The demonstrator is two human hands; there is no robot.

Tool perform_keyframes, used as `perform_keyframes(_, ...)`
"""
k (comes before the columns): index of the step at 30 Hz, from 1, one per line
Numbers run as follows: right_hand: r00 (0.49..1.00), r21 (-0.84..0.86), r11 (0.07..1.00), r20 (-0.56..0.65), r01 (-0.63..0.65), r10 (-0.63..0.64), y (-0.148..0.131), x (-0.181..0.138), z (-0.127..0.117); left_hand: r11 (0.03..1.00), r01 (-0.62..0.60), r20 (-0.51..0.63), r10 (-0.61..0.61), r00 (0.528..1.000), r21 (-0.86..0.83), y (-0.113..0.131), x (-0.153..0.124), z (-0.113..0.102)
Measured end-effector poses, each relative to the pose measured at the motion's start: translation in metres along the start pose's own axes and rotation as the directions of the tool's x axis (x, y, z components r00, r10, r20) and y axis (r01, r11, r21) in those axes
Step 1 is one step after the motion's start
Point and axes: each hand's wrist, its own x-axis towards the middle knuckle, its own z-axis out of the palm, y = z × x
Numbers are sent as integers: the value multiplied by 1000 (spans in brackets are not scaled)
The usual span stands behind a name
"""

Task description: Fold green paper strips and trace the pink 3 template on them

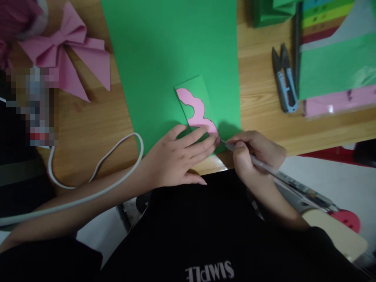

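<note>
My left hand [179,154] lies flat with fingers stretched out, pressing a pink scalloped paper template [195,111] onto a small green paper strip [202,92]. The strip rests on a large green sheet [173,51] on the wooden table [96,121]. My right hand [254,154] is closed on a pen [279,176], whose tip touches the lower right edge of the pink template, close to my left fingertips.
A pink paper bow [70,51] lies at the back left. Thread snips [284,78] sit to the right, beside a stack of coloured paper packs [335,62]. A white cable [96,176] loops over the table's front edge. Folded green paper [270,13] is at the back.
</note>
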Motion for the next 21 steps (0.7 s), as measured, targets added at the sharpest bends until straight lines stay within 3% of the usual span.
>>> perform_keyframes(11,998,11,1000,-60,8,-7,3,1,5,1000,2,-38,-1,999,26,0,0,4)
perform_keyframes(21,999,-14,999,-27,36,-36,2,-2,1,997,-5,-23,7,1000,73,2,0,2)
